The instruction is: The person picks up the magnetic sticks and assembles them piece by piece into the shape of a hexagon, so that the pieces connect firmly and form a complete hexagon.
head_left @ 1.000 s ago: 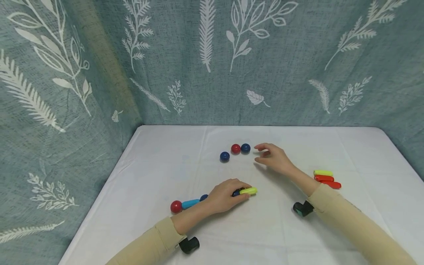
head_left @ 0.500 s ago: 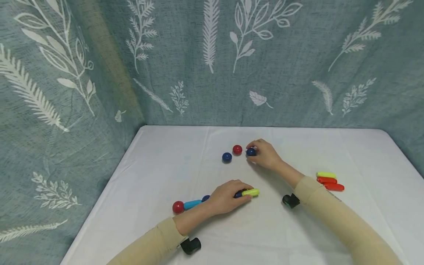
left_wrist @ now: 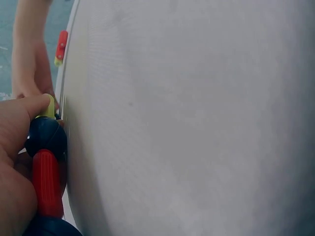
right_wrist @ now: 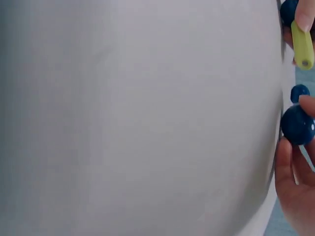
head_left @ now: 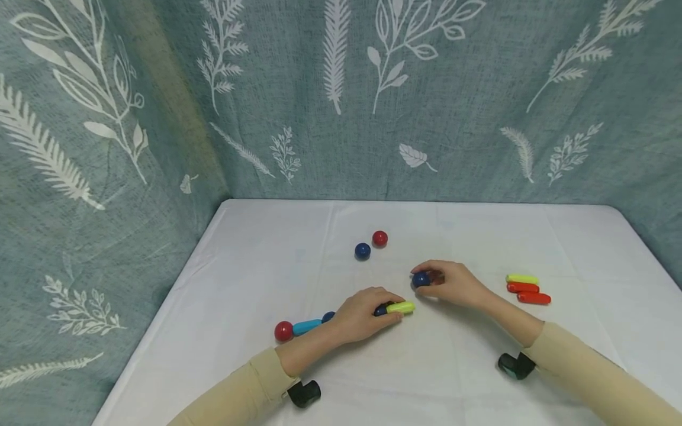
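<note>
On the white-covered table [head_left: 405,378], the left hand [head_left: 362,318] grasped a ball-and-rod chain [left_wrist: 47,182] near its yellow rod [head_left: 401,307]; the right hand [head_left: 453,284] pinched a blue ball [head_left: 420,279], apart from that rod.

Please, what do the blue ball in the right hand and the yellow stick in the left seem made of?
Blue ball: glossy, perhaps painted metal or hard plastic; its smooth surface shows bright highlights.
Yellow stick: probably moulded plastic, satin, evenly coloured; the grey spot at its tip may be metal.
</note>
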`<state>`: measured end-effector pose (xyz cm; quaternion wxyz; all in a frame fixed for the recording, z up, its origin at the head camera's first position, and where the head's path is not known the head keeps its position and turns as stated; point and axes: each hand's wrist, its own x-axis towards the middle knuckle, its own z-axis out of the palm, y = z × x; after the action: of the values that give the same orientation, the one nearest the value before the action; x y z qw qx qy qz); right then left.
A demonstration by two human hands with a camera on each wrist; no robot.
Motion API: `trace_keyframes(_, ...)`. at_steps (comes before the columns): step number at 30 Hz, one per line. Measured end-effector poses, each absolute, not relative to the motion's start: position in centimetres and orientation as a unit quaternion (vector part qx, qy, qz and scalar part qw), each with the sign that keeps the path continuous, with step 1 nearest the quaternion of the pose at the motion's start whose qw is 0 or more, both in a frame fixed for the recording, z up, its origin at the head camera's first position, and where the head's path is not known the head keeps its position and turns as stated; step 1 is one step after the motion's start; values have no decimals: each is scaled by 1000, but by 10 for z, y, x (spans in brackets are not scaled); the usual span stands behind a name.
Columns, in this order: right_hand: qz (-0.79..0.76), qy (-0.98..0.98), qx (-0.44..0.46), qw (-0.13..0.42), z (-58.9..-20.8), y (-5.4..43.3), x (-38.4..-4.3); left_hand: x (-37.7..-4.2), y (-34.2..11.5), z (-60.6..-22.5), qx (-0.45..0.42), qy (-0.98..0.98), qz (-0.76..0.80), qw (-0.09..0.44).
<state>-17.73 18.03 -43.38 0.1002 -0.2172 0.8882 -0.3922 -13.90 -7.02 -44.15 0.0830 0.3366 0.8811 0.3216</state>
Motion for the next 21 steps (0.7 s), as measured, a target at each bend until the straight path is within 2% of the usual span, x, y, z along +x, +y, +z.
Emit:
trace_keyframes(11, -460, 840, -229, 176, -437, 194, -151, -139, -70, -443, 332, 880, 330, 75)
trace_keyframes(21, -477, 824, -245, 183, -440, 191, -148, -140, -70, -443, 336, 881, 325, 71)
